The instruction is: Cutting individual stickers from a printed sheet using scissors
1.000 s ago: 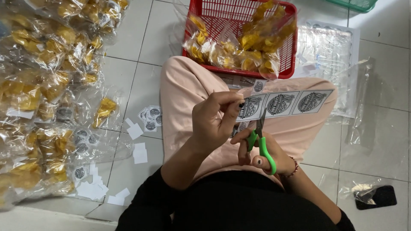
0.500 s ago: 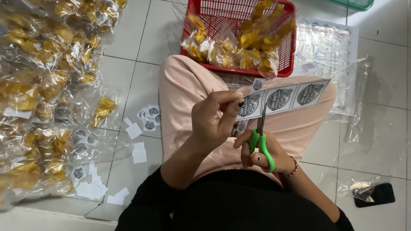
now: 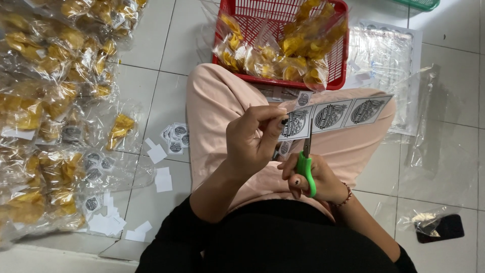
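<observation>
Over our lap, seen from the head camera, we record the following:

Left hand (image 3: 250, 144): fingers curled; thumb and forefinger pinch the near end of the label strip (image 3: 336, 115); the strip's left panel is touching the fingertips.

Right hand (image 3: 313, 179): fingers closed through the green handles of the scissors (image 3: 305, 162); we grip them firmly; a beaded bracelet (image 3: 346, 196) sits at the wrist.

Label strip: a paper row of three printed round emblems; held roughly level above our pink trouser leg (image 3: 217, 111); its far end points toward the right of the view.

Scissors: blades point up, away from us; they meet the strip's lower edge between the first and second emblem; how far the blades are parted we cannot tell.

Red basket (image 3: 333, 76): on the floor beyond our knees; holds clear bags of yellow snacks (image 3: 288, 48).

Bag pile (image 3: 45, 101): many filled clear bags on the floor at our left; well apart from both hands.

Cut labels (image 3: 176, 137): a small stack on the tiles just beside the left thigh; white paper offcuts (image 3: 161, 179) lie near it.

Empty clear bags (image 3: 384, 50): on the tiles to the right of the basket.

Dark phone (image 3: 439, 228): on the floor at the lower right, partly under clear wrap.
</observation>
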